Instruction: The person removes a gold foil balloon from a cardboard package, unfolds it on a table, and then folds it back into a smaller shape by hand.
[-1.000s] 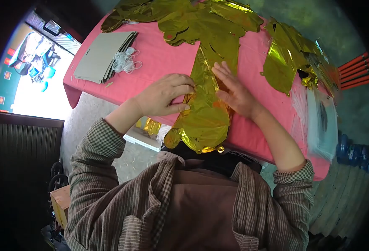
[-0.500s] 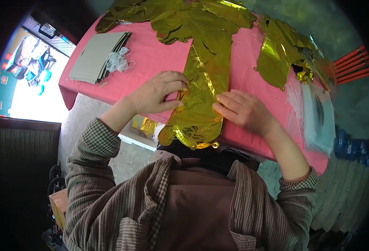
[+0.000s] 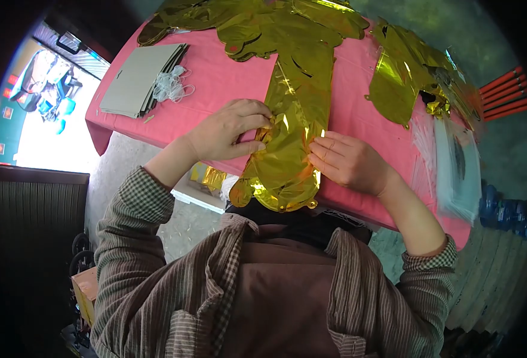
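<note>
A long strip of shiny gold foil (image 3: 296, 101) hangs toward me over the near edge of the pink-covered table (image 3: 215, 71), its scalloped lower end past the edge. My left hand (image 3: 233, 130) pinches the strip's left edge between thumb and curled fingers. On the opposite edge, my right hand (image 3: 348, 162) is closed on the foil, fingertips pressed together. The foil between my hands is creased and catches the light. Its far end joins or lies under more gold foil at the table's back; which one, I cannot tell.
Grey cards (image 3: 141, 80) lie at the left beside a white string bundle (image 3: 172, 85). More gold foil (image 3: 400, 65) spreads at the right, near clear plastic sleeves (image 3: 457, 170). A white box (image 3: 199, 194) stands below the table's edge.
The lower foil has shifted and flattened between my hands, and its long diagonal crease has partly gone. My right hand has moved slightly right. Both hands still hold the foil's edges.
</note>
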### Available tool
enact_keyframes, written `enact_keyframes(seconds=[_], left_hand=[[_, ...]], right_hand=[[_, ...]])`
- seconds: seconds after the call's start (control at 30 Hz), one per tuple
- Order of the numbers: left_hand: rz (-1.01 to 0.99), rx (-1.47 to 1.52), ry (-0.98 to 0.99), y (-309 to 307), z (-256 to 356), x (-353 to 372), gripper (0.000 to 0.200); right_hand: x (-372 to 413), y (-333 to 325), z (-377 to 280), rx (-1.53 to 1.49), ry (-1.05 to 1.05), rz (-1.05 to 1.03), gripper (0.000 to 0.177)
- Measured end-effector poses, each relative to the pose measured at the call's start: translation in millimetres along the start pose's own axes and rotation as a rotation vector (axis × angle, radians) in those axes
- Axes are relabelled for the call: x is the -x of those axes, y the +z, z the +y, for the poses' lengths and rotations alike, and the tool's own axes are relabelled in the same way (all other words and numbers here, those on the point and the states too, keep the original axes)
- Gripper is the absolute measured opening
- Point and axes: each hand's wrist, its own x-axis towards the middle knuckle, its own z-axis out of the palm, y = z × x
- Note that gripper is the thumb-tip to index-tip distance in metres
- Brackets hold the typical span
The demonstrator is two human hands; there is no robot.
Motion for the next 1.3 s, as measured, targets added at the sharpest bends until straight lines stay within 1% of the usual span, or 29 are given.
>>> enact_keyframes(seconds=[0.07, 0.13, 0.17, 0.2, 0.23, 0.27, 0.33, 0.37, 0.43, 0.47, 0.53, 0.57, 0.6, 0.63, 0.67, 0.73, 0.77, 0.8, 0.87, 0.97, 1.0, 1.07, 1.1, 1.17, 1.2, 1.27, 1.3], left_hand=[[-0.003, 0.001, -0.004, 1.3, -1.0, 0.7, 0.035], [0.009, 0.016, 0.0, 1.4, -2.6, 1.3, 0.035], [0.019, 0.032, 0.006, 1.7, -2.9, 2.1, 0.034], [0.018, 0.032, 0.004, 1.8, -2.6, 3.5, 0.034], [0.025, 0.058, -0.029, 1.0, -2.3, 4.6, 0.034], [0.033, 0.082, -0.06, -0.2, -2.1, 5.2, 0.035], [0.033, 0.081, -0.063, -2.3, -0.1, 6.1, 0.038], [0.032, 0.088, -0.066, -3.0, 0.7, 5.7, 0.041], [0.04, 0.083, -0.044, -3.6, 1.1, 1.3, 0.042], [0.042, 0.086, -0.027, -3.4, 0.3, -0.7, 0.042], [0.059, 0.057, -0.016, 0.5, -8.4, -2.5, 0.041], [0.072, 0.036, -0.008, 3.7, -12.5, -3.2, 0.039], [0.074, 0.035, -0.004, 7.9, -15.7, -3.5, 0.039], [0.114, -0.026, 0.052, 9.6, -16.8, -5.4, 0.037], [0.154, -0.089, 0.11, 10.0, -18.1, -7.3, 0.035], [0.175, -0.123, 0.123, 8.9, -11.9, -7.3, 0.033], [0.194, -0.152, 0.128, 8.6, -8.3, -7.8, 0.032], [0.196, -0.151, 0.135, 10.4, -10.0, -7.2, 0.032], [0.233, -0.019, 0.042, 13.2, -13.0, -4.6, 0.028], [0.259, -0.078, 0.042, 14.3, -5.2, -4.3, 0.025], [0.257, -0.077, 0.046, 15.2, -1.7, -4.9, 0.025], [0.274, -0.107, 0.068, 16.5, 3.9, -6.8, 0.025], [0.271, -0.106, 0.07, 16.6, 5.0, -7.7, 0.025], [0.244, -0.144, 0.126, 16.1, 6.8, -9.0, 0.029], [0.243, -0.146, 0.124, 14.4, 8.2, -9.5, 0.029], [0.187, -0.024, 0.033, 9.0, 11.6, -12.0, 0.037], [0.187, -0.025, 0.03, 6.5, 12.4, -14.3, 0.037]], right_hand=[[2.2, 0.0, 0.0, -0.015, 0.001, 0.011, 0.023], [4.5, 0.5, 1.4, -0.145, 0.08, 0.018, 0.022], [4.4, 0.4, 1.8, -0.147, 0.079, 0.019, 0.022], [3.8, 0.2, 2.3, -0.251, 0.131, 0.03, 0.022], [3.3, 0.1, 3.5, -0.352, 0.183, 0.043, 0.021], [5.9, 2.7, 5.2, -0.349, 0.181, 0.046, 0.021], [10.6, 10.1, 10.4, -0.568, 0.337, 0.132, 0.02], [10.8, 10.4, 11.2, -0.562, 0.332, 0.135, 0.02], [10.7, 7.8, 9.3, -0.861, 0.605, 0.136, 0.021], [10.8, 8.5, 9.5, -0.854, 0.602, 0.138, 0.021], [11.1, 12.3, 9.7, -0.971, 0.654, 0.218, 0.019], [12.1, 12.3, 8.8, -0.966, 0.652, 0.218, 0.019], [13.8, 11.9, 7.5, -1.029, 0.724, 0.184, 0.021], [14.9, 11.8, 7.6, -1.089, 0.795, 0.151, 0.023], [15.0, 12.6, 8.8, -1.082, 0.794, 0.155, 0.023], [14.0, 12.0, 8.9, -0.77, 0.481, 0.245, 0.029], [13.8, 5.9, 5.2, -0.728, 0.483, 0.215, 0.04], [13.2, -0.2, 1.2, -0.722, 0.486, 0.214, 0.04], [13.3, -7.7, -3.7, -0.588, 0.584, 0.163, 0.05], [19.4, -0.5, -2.1, -0.488, 0.579, 0.175, 0.054], [18.7, 0.9, -0.7, -0.486, 0.583, 0.177, 0.054], [10.8, 4.4, 3.5, -0.189, 0.34, 0.115, 0.043], [8.8, 4.8, 4.2, -0.189, 0.343, 0.116, 0.043], [6.3, 4.6, 5.5, -0.23, 0.257, 0.054, 0.033], [7.0, 7.1, 5.3, -0.232, 0.255, 0.056, 0.033], [10.2, 13.9, 5.2, -0.215, 0.251, 0.091, 0.028], [11.1, 14.7, 4.9, -0.217, 0.249, 0.093, 0.028]])
